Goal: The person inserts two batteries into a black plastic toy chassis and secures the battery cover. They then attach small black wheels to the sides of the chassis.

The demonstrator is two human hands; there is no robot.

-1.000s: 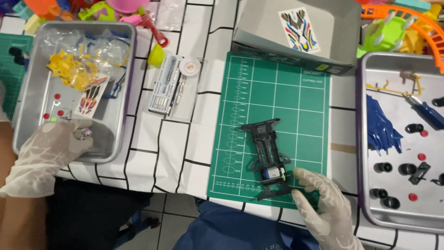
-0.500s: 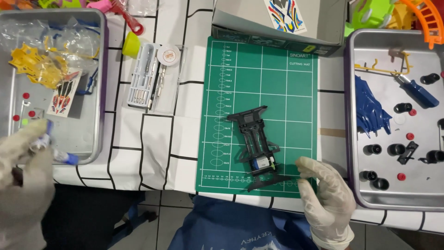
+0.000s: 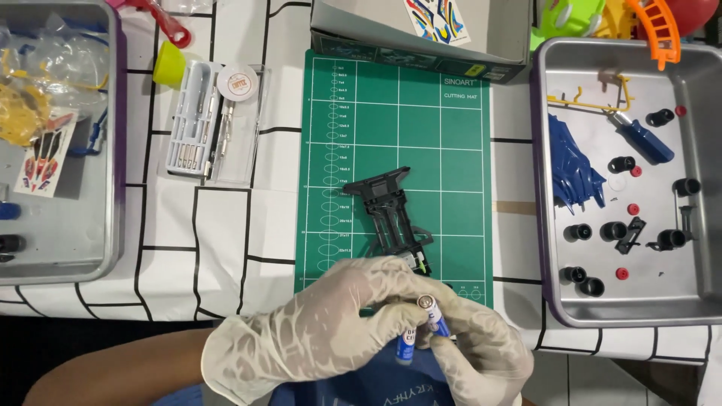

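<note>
Gloved left hand (image 3: 316, 331) and right hand (image 3: 474, 349) meet at the mat's (image 3: 421, 120) near edge, both grips pinching 2 batteries (image 3: 421, 331) just beside the black chassis (image 3: 392, 214) on the tabletop.

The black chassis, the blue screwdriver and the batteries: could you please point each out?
black chassis (image 3: 391, 210), head view, middle of frame.
blue screwdriver (image 3: 641, 140), head view, handle.
batteries (image 3: 429, 307), head view, silver end cap.
</note>
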